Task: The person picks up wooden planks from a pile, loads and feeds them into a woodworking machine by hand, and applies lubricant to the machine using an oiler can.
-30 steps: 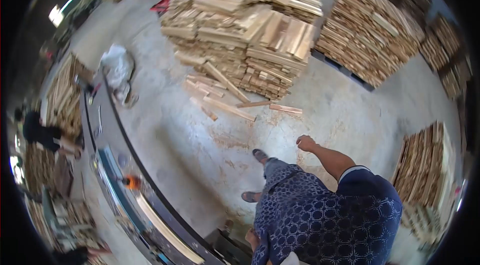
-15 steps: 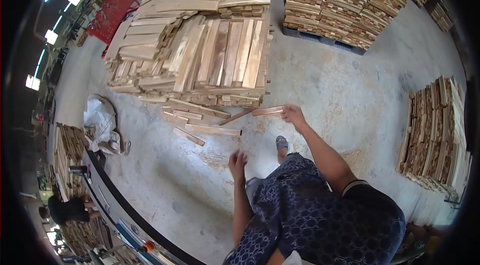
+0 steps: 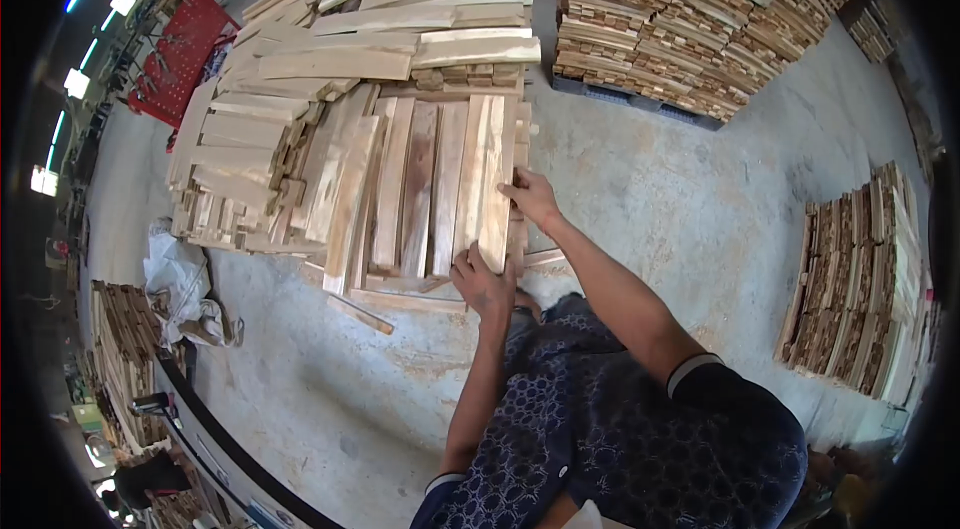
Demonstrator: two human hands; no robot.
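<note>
A pale wooden board [image 3: 494, 184] lies lengthwise at the right end of the top row on a large stack of boards [image 3: 390, 199]. My right hand [image 3: 533, 199] grips its right long edge, thumb on top and the other fingers partly hidden at the side. Closer to me, my left hand [image 3: 485, 281] is closed around the board's near end, with fingers pointing up along it. Just left of this board lie a browner board [image 3: 449, 184] and a dark reddish board [image 3: 420, 184], side by side.
Loose boards [image 3: 362, 314] lie on the floor at the stack's near edge. Another stack on a blue pallet [image 3: 640, 104] stands behind right, and one more pile [image 3: 850, 279] at right. A white sack [image 3: 180, 279] and a long dark-edged machine [image 3: 230, 439] are at left; a person [image 3: 150, 477] is beyond.
The stack now appears nearer to me. Both hands have moved from over the floor onto the pale board at the stack's right end and closed on it.
</note>
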